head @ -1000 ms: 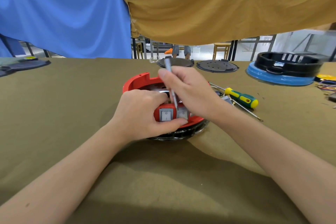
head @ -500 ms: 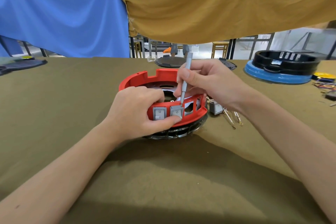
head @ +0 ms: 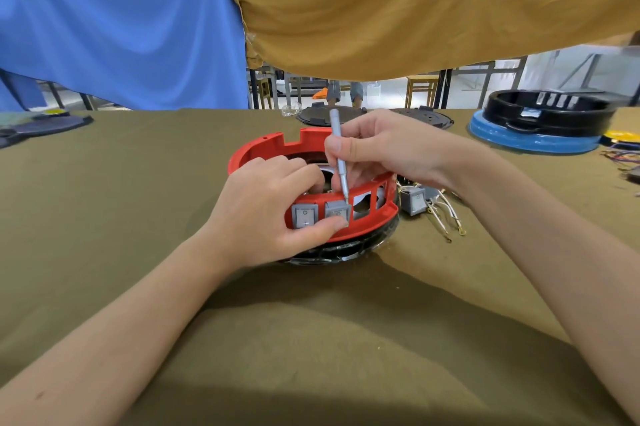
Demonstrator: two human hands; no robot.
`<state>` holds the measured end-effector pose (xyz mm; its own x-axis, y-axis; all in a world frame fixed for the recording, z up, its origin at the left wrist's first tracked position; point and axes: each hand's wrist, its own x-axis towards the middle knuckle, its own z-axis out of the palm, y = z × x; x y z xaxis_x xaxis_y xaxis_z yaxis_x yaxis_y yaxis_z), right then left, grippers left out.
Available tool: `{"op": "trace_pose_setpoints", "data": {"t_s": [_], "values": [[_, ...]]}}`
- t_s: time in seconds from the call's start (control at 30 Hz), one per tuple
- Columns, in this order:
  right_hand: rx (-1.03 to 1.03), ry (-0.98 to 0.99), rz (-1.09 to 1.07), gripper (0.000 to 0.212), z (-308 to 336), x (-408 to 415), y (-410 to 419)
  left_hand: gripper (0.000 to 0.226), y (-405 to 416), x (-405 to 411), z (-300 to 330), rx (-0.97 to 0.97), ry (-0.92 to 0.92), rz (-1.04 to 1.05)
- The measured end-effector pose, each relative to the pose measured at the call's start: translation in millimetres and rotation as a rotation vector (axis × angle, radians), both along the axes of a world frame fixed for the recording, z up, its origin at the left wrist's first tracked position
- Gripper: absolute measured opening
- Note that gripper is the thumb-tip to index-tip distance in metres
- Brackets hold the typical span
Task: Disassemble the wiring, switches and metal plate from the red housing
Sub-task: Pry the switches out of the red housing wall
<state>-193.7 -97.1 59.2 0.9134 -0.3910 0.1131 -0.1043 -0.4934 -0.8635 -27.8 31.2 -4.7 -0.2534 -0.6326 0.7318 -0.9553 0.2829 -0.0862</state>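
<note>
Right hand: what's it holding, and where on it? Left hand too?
The right hand pinches the slim grey screwdriver mid-shaft, tip at the second switch. The left hand grips the red housing at its front wall, thumb beneath the switches.

Counted on the olive cloth-covered table (head: 138,218): one round red plastic housing (head: 263,148), two grey rocker switches (head: 304,215) seated in its near wall, and one loose grey switch (head: 414,200) to its right. One slim silver screwdriver (head: 337,152); two dark round discs (head: 325,115) at the far edge. Two bare hands (head: 263,214).
</note>
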Motion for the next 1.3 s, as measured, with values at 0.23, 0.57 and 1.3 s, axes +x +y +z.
{"op": "trace_pose_setpoints", "data": {"t_s": [0.23,0.57,1.3], "values": [[-0.011,0.117,0.062,0.043,4,6,-3,0.049,-1,-1,1,-0.009,-0.021,-0.016],[-0.061,-0.134,0.029,0.023,-6,-15,4,0.053,-2,3,-1,0.008,-0.010,0.016],[-0.258,-0.073,0.146,0.016,9,-27,18,0.049,0,-1,-1,0.011,0.021,0.031]]}}
